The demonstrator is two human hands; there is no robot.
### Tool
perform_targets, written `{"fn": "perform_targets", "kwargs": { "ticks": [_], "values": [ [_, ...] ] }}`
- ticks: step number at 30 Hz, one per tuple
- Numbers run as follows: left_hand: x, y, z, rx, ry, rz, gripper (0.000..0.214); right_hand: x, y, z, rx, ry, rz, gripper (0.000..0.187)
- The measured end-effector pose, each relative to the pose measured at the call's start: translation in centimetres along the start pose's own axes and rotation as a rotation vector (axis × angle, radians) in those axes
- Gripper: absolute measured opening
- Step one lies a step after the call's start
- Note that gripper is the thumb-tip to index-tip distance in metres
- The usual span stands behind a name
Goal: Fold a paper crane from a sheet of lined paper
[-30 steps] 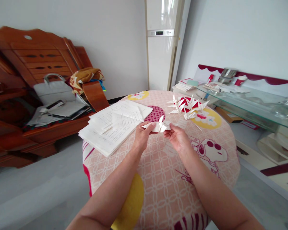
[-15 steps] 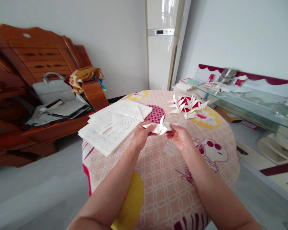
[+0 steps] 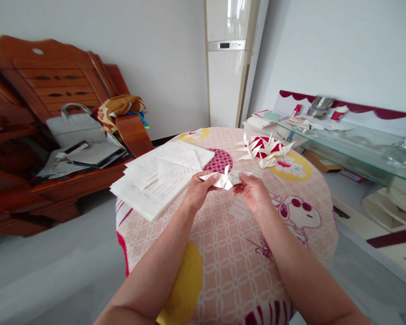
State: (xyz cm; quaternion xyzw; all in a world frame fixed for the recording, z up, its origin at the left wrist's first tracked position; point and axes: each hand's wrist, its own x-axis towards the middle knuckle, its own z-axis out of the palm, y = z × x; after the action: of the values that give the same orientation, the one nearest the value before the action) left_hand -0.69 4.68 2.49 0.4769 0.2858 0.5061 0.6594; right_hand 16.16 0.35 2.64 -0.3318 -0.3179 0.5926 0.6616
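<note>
Above the middle of the round table (image 3: pixel 223 253), a white folded paper crane (image 3: pixel 226 180) is held between my two hands. My left hand (image 3: pixel 199 187) pinches its left wing, thumb on top. On the other side my right hand (image 3: pixel 252 187) grips the right wing between thumb and fingers. The crane's narrow points stick up in the middle. Several finished paper cranes (image 3: pixel 265 149) sit in a cluster at the table's back right. To the left of my hands lies a stack of handwritten paper sheets (image 3: pixel 152 198), with a folded sheet (image 3: pixel 176 167) on top.
A pink patterned cloth covers the table. At the left stands a wooden bench (image 3: pixel 64 85) with a grey bag (image 3: pixel 69 124) and folded cloth (image 3: pixel 122 108). A glass-topped cabinet (image 3: pixel 352 153) runs along the right, and a tall white air conditioner (image 3: pixel 225 81) stands behind.
My right hand has shifted slightly inward and its fingers now reach further over the right wing. The crane has tilted and moved a little left. My left hand has barely moved.
</note>
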Motion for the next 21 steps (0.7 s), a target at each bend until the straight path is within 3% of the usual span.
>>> {"fn": "perform_targets", "kwargs": {
  "ticks": [21],
  "values": [
    [0.37, -0.94, 0.17, -0.055, 0.105, -0.086, 0.043, 0.40, 0.82, -0.13, 0.043, 0.186, -0.038, 0.021]
  ]
}}
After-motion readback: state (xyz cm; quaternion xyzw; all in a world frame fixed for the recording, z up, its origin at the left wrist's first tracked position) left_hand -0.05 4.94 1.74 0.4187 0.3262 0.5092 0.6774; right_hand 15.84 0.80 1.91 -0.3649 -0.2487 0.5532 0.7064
